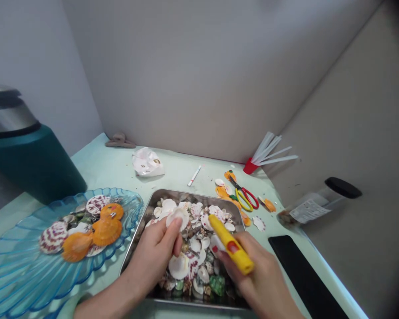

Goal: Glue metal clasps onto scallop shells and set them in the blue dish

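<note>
Between thumb and fingers, my left hand (158,248) pinches a pale, round white shell (177,218) above a metal tray (231,206). The tray is filled with white, patterned, brown and green shells (195,245). To the right, my right hand (256,270) is closed around a yellow tool (231,243) with a red part on its side. The tool's front end points up and left, over the tray. Something white with a red mark shows beside the tool, near my right fingers; what it is, I cannot make out.
A blue scalloped dish (26,270) with shells and a teal bottle (29,159) stand left. Behind lie a crumpled packet (148,163) and a white stick (194,176). Scissors (246,198), orange shells, a red cup (251,166) of sticks, a clear jar (314,206) and a black slab (304,277) are right.
</note>
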Demonstrator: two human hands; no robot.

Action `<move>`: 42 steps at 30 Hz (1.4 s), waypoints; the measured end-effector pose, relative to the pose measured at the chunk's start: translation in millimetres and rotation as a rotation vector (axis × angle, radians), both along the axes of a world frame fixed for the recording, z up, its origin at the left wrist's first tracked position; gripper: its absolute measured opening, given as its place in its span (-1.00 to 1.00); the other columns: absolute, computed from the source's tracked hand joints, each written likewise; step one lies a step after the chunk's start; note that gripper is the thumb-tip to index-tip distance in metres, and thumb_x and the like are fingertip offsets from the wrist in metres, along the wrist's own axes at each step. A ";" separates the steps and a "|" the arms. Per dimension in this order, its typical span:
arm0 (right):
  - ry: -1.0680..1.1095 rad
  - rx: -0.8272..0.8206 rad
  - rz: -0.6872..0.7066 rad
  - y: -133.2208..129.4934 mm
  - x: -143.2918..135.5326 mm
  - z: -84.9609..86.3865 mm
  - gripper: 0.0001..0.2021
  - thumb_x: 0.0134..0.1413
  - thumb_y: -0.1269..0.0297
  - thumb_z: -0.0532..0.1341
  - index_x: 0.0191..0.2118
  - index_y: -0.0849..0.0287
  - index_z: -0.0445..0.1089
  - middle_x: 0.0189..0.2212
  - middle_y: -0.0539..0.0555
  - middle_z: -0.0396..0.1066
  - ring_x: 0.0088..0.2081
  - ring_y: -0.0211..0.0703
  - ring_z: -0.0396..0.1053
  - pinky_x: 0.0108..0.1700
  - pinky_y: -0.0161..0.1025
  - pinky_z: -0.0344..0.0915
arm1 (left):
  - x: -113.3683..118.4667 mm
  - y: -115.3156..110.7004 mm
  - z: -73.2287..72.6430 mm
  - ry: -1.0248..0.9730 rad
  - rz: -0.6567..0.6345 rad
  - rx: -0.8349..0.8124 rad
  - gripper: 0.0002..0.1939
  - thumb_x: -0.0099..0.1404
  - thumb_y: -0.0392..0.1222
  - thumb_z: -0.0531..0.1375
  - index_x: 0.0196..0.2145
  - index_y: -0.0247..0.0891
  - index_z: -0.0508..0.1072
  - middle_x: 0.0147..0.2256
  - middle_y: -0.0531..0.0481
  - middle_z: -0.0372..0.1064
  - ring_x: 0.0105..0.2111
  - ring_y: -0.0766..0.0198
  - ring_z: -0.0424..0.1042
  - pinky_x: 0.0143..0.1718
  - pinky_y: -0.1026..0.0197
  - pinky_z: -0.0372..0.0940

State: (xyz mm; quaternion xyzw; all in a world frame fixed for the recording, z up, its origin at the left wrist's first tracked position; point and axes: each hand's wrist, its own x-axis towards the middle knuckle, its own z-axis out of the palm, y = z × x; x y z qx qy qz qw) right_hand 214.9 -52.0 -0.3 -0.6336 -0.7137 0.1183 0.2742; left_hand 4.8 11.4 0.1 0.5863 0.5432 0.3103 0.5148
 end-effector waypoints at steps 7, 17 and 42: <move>-0.189 -0.239 0.166 10.6 -17.2 24.3 -0.69 0.00 0.32 0.30 -0.10 0.13 0.31 -0.12 0.13 0.34 -0.13 0.05 0.35 -0.13 -0.07 0.29 | 0.7 -1.0 0.0 -0.056 0.037 0.043 -0.45 0.29 0.17 -0.03 -0.70 -0.24 0.21 -0.74 0.16 0.00 -0.70 0.40 -0.01 -0.66 0.34 -0.12; -0.506 -0.118 0.018 34.3 -1.7 28.4 -0.87 0.20 0.33 0.15 -0.21 0.17 0.43 -0.23 0.15 0.43 -0.15 0.03 0.36 -0.13 -0.13 0.22 | -1.2 -1.1 -1.8 -0.060 0.036 0.078 -0.46 0.31 0.16 -0.03 -0.69 -0.24 0.23 -0.73 0.16 0.02 -0.69 0.40 0.02 -0.64 0.34 -0.08; 0.221 -0.010 0.129 53.0 -19.9 47.8 -0.81 0.22 0.28 0.11 -0.21 0.09 0.48 -0.35 0.01 0.52 -0.38 -0.20 0.45 -0.35 -0.31 0.34 | 3.2 -3.1 7.4 -0.035 -0.046 0.023 -0.45 0.33 0.07 -0.05 -0.74 -0.22 0.21 -0.75 0.15 0.02 -0.68 0.36 0.07 -0.59 0.29 -0.04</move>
